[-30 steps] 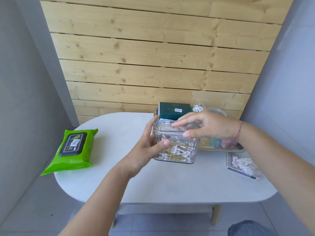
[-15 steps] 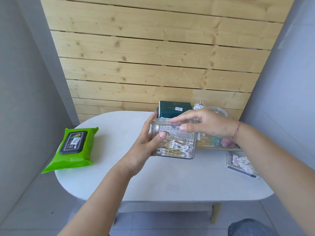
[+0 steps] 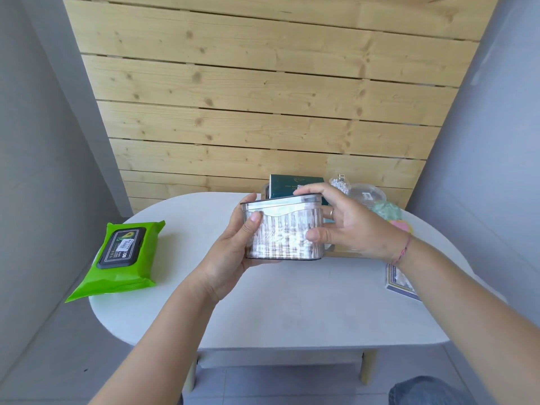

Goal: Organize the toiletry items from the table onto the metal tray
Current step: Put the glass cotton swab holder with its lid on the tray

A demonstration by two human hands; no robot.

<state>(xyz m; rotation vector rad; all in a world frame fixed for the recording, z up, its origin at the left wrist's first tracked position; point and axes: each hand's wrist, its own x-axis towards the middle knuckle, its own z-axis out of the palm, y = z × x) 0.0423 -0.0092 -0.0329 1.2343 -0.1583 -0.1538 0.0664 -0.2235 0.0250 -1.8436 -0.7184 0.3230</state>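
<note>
A clear plastic box of cotton swabs (image 3: 285, 232) is held in the air above the white table (image 3: 292, 311), lid on. My left hand (image 3: 233, 252) grips its left side and bottom. My right hand (image 3: 347, 226) grips its right end, fingers over the lid. Behind the box, mostly hidden, lies the tray (image 3: 344, 253) with a dark green box (image 3: 295, 185), a clear lidded container (image 3: 365, 194) and pastel green and pink items (image 3: 388, 211). A green pack of wet wipes (image 3: 122, 255) lies at the table's left edge. A small packet of swabs (image 3: 399, 280) lies right, partly under my forearm.
A wooden plank wall stands right behind the table, grey walls on both sides. The wet wipes pack overhangs the table's left edge. Bare table surface lies in front of the held box. A knee in jeans (image 3: 423, 390) shows at bottom right.
The swab box has been lifted higher off the table and tipped so its side faces me. My right hand shifted from the lid top to the box's right end.
</note>
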